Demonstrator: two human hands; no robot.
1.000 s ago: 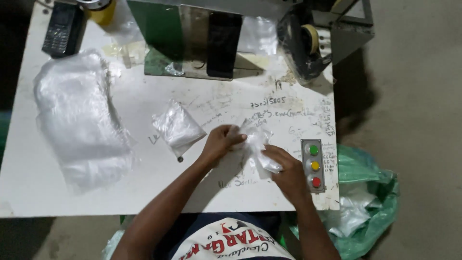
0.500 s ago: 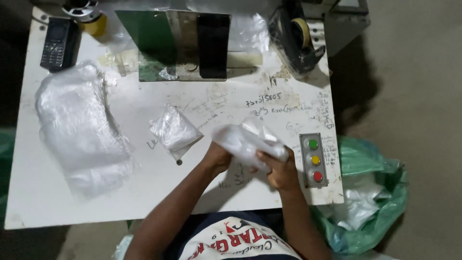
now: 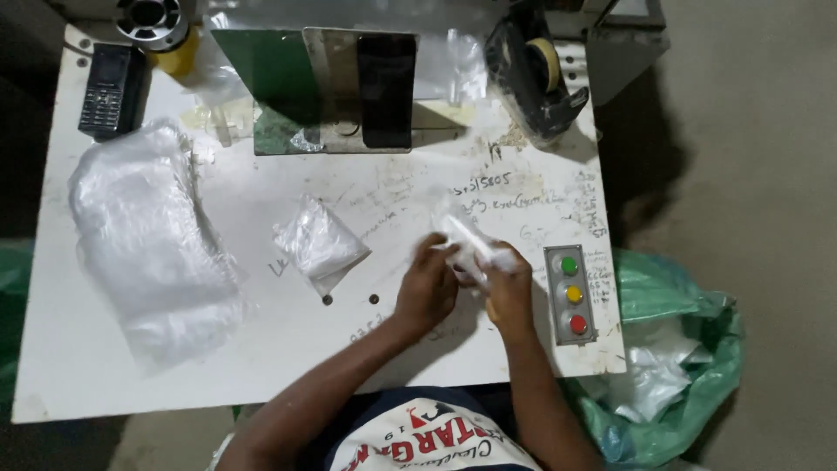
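Both hands meet over the right part of a white table. My left hand and my right hand together grip a small clear plastic bag, blurred by motion and held just above the tabletop. A second small clear bag lies flat on the table to the left of my left hand, untouched. Further left sits a large heap of clear plastic bags.
A grey box with green, yellow and red buttons is fixed by my right hand. A metal and green machine stands at the back, a tape dispenser at back right, a black phone at back left. A green sack hangs right.
The small bag was pressed on the table between my hands, then lifted and spread out. Now it is bunched narrower between both hands, slightly further from me.
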